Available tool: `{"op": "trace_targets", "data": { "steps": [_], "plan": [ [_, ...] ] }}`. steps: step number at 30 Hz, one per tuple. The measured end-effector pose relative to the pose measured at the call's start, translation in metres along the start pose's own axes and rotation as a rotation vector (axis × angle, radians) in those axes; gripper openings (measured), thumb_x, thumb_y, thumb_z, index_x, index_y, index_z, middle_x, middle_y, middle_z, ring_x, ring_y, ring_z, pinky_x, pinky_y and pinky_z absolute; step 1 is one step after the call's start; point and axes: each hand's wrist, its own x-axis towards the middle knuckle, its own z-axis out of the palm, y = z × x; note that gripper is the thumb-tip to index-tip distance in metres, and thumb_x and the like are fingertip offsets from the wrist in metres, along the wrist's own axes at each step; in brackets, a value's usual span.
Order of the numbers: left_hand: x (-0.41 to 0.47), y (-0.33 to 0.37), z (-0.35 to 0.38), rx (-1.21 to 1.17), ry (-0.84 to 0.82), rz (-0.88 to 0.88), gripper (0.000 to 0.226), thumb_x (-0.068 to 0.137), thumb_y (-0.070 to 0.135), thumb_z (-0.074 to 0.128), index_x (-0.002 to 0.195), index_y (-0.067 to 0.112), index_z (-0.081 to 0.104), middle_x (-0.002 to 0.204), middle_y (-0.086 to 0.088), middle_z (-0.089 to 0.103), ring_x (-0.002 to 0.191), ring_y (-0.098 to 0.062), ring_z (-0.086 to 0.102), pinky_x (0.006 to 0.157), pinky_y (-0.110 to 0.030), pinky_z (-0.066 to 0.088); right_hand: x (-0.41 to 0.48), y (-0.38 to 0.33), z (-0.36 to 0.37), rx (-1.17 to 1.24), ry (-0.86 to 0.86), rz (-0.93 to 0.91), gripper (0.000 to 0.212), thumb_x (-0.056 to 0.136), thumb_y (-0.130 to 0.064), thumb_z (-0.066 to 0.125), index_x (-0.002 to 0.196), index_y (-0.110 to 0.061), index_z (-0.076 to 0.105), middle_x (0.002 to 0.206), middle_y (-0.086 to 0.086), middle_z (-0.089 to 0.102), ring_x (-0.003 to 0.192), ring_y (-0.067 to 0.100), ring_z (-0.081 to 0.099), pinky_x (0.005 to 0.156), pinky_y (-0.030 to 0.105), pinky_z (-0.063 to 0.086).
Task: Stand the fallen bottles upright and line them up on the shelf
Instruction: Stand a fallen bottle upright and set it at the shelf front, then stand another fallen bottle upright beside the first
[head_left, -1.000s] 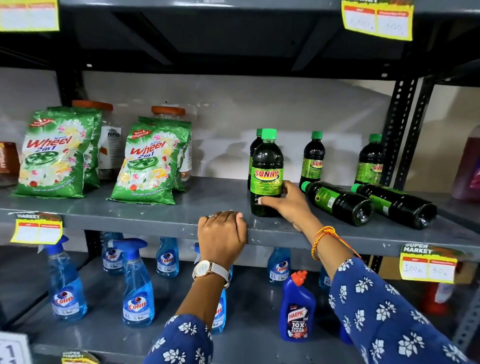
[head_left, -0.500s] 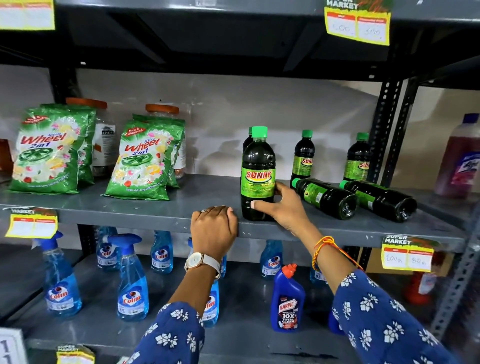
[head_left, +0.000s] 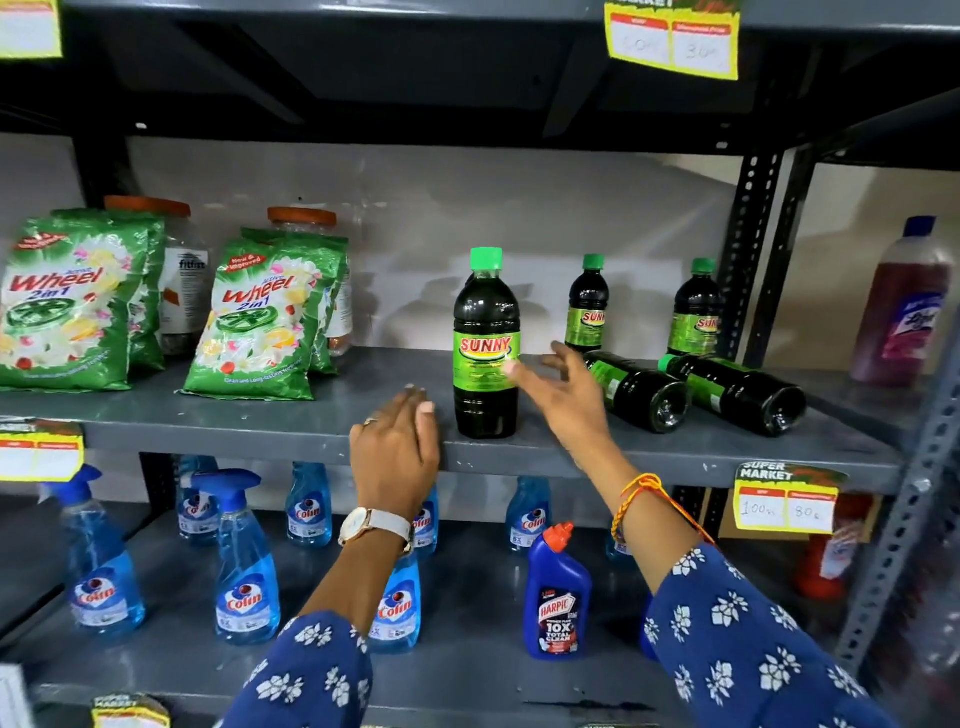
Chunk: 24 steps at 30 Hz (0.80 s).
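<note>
A dark Sunny bottle (head_left: 485, 343) with a green cap stands upright near the front edge of the grey middle shelf (head_left: 260, 421). Two more Sunny bottles stand at the back, one (head_left: 587, 306) in the middle and one (head_left: 696, 312) by the post. Two dark bottles lie on their sides: the nearer fallen bottle (head_left: 641, 389) and the right fallen bottle (head_left: 737, 392), bases toward me. My right hand (head_left: 563, 395) hovers with fingers spread between the front bottle and the nearer fallen bottle, holding nothing. My left hand (head_left: 395, 452) rests flat on the shelf's front edge.
Green Wheel detergent packs (head_left: 265, 317) and orange-lidded jars (head_left: 176, 270) fill the shelf's left half. A purple Lizol bottle (head_left: 904, 312) stands beyond the black post (head_left: 748, 249). Colin spray bottles (head_left: 244, 577) and a Harpic bottle (head_left: 558, 597) sit below. A price tag (head_left: 784, 499) hangs at the shelf edge.
My right hand has let go of the upright front bottle and lifted to the right with fingers spread. The left hand flattened on the shelf edge.
</note>
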Motion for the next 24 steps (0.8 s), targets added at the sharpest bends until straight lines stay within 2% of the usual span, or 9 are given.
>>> {"op": "trace_targets", "data": {
  "steps": [3,5,8,9,11,14,18,21,24],
  "plan": [
    [-0.008,0.018,-0.002,-0.162,0.238,0.034,0.039,0.093,0.019,0.033,0.106,-0.003,0.063,0.112,-0.021,0.064,0.104,-0.03,0.055,0.094,-0.038,0.038,0.011,-0.002,-0.039,-0.208,0.364,-0.218,0.05,0.076,-0.034,0.07,0.117,-0.008,0.055,0.113,0.008,0.059,0.105,0.023,0.056,0.09,0.028,0.046],
    [-0.016,0.051,0.001,-0.217,0.235,0.173,0.037,0.093,0.02,0.035,0.105,-0.002,0.063,0.108,-0.02,0.064,0.101,-0.026,0.053,0.091,-0.035,0.04,0.025,-0.006,-0.065,-0.528,0.443,-0.271,0.046,0.076,-0.027,0.067,0.113,-0.003,0.056,0.113,0.017,0.058,0.111,0.031,0.05,0.094,0.032,0.04],
    [-0.023,0.107,0.018,-0.182,-0.005,0.258,0.035,0.088,0.018,0.037,0.101,-0.001,0.064,0.101,-0.018,0.066,0.094,-0.029,0.059,0.084,-0.037,0.046,0.044,-0.005,-0.081,-1.091,0.205,0.028,0.057,0.074,-0.043,0.065,0.114,-0.004,0.055,0.119,0.019,0.057,0.118,0.036,0.043,0.097,0.041,0.038],
    [-0.023,0.124,0.025,-0.138,-0.091,0.235,0.037,0.087,0.019,0.035,0.099,-0.001,0.063,0.099,-0.018,0.067,0.091,-0.032,0.061,0.079,-0.037,0.049,0.046,-0.003,-0.082,-1.19,0.136,0.114,0.055,0.074,-0.046,0.064,0.114,-0.009,0.057,0.121,0.016,0.058,0.119,0.035,0.043,0.095,0.042,0.039],
    [-0.022,0.147,0.039,-0.041,-0.204,0.197,0.04,0.085,0.021,0.03,0.094,0.001,0.063,0.092,-0.018,0.067,0.081,-0.035,0.062,0.07,-0.038,0.051,0.049,0.004,-0.082,-1.243,0.122,0.117,0.046,0.076,-0.043,0.063,0.111,-0.013,0.059,0.119,0.012,0.062,0.12,0.034,0.042,0.091,0.041,0.039],
    [-0.02,0.157,0.056,0.139,-0.339,0.2,0.033,0.09,0.024,0.035,0.086,0.009,0.064,0.084,-0.015,0.068,0.075,-0.034,0.062,0.063,-0.037,0.047,0.053,0.015,-0.085,-1.195,0.179,0.019,0.047,0.072,-0.045,0.069,0.105,-0.013,0.062,0.111,0.013,0.066,0.117,0.033,0.044,0.086,0.04,0.041],
    [-0.019,0.155,0.065,0.265,-0.379,0.18,0.035,0.086,0.026,0.035,0.069,0.014,0.063,0.072,-0.009,0.069,0.064,-0.03,0.063,0.056,-0.031,0.043,0.054,0.024,-0.097,-0.965,0.273,-0.087,0.051,0.066,-0.053,0.068,0.097,-0.012,0.066,0.095,0.018,0.069,0.105,0.036,0.049,0.078,0.04,0.043],
    [-0.02,0.155,0.069,0.26,-0.3,0.177,0.033,0.08,0.025,0.035,0.062,0.016,0.061,0.065,-0.008,0.068,0.057,-0.028,0.061,0.051,-0.03,0.043,0.053,0.033,-0.103,-0.513,0.377,-0.179,0.042,0.068,-0.048,0.069,0.096,-0.017,0.069,0.087,0.013,0.073,0.089,0.034,0.06,0.075,0.038,0.049],
    [-0.02,0.155,0.07,0.242,-0.265,0.178,0.032,0.08,0.025,0.035,0.061,0.016,0.06,0.063,-0.007,0.067,0.056,-0.027,0.061,0.05,-0.03,0.043,0.053,0.036,-0.106,-0.086,0.29,-0.134,0.028,0.073,-0.046,0.071,0.086,-0.022,0.069,0.073,-0.01,0.07,0.072,0.009,0.065,0.066,0.027,0.049]
  ]
}}
